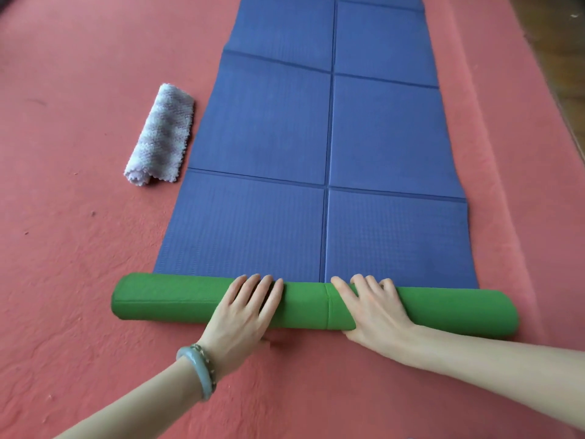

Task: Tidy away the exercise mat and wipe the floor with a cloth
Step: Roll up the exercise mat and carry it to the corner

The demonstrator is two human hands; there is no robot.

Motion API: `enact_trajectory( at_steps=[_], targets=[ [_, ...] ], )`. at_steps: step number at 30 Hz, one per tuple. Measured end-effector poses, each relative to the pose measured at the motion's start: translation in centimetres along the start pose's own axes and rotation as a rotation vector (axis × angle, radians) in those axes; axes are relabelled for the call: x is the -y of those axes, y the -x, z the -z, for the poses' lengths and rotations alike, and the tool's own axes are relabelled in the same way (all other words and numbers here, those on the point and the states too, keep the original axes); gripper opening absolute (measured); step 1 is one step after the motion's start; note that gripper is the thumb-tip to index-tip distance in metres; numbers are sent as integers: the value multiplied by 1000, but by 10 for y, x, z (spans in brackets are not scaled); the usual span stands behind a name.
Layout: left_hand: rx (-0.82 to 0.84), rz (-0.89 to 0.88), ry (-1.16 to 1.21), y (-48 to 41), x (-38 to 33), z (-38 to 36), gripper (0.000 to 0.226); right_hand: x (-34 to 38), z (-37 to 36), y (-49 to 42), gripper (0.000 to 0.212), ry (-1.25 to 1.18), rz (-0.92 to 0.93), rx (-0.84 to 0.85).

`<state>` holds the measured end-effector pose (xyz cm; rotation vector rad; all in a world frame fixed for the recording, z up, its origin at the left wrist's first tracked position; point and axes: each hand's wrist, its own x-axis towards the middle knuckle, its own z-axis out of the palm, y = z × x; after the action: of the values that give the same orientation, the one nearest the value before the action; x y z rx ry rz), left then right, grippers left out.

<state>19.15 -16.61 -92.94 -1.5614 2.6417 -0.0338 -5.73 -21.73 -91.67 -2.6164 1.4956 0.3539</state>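
Both hands are lying palm-down on the rolled end of the exercise mat [316, 137], nothing clamped. Left hand [243, 315] is resting flat on the green roll [164, 299] just left of centre, its fingers [253, 286] straight and spread, tips reaching the far edge of the roll where the blue surface begins. Right hand [375, 312] is sitting just right of centre, fingers spread and draping slightly over the top of the roll, thumb lying along the near side low against the floor. A narrow gap of green with a crease line is showing between the two hands.

Roll is running left to right across the lower middle of the frame, directly under the palms, green underside facing out. Flat blue part of the mat is stretching from the roll up to the top edge of the frame, crossed by fold creases that split it into panels.

Folded grey cloth [161, 137] is lying at middle left, just beside the mat's left edge, well apart from both hands.

Red floor [69, 248] is showing all round. Grey-green bangle [199, 372] is sitting on the left wrist. Strip of wooden flooring [563, 42] is showing at upper right.
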Motion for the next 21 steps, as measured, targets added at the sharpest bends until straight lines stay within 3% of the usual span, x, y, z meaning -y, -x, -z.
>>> enact_trajectory(
  at_steps=[2,7,11,13,17,21],
  targets=[
    [24,9,-17,-10,-1,-1,117,0,0,2,115,0,-21,4],
    [172,-9,31,-46,18,15,79,-3,1,-7,120,78,-32,-18],
    [348,45,171,-73,33,22,83,-4,13,-29,99,41,-58,144],
    [284,64,169,-67,36,20,85,-6,15,-31,90,42,-51,137],
    [-82,211,182,-23,45,7,90,-9,15,-31,84,24,-45,90],
    [-214,555,249,36,82,0,98,-9,15,-30,87,47,-16,31]
  ],
)
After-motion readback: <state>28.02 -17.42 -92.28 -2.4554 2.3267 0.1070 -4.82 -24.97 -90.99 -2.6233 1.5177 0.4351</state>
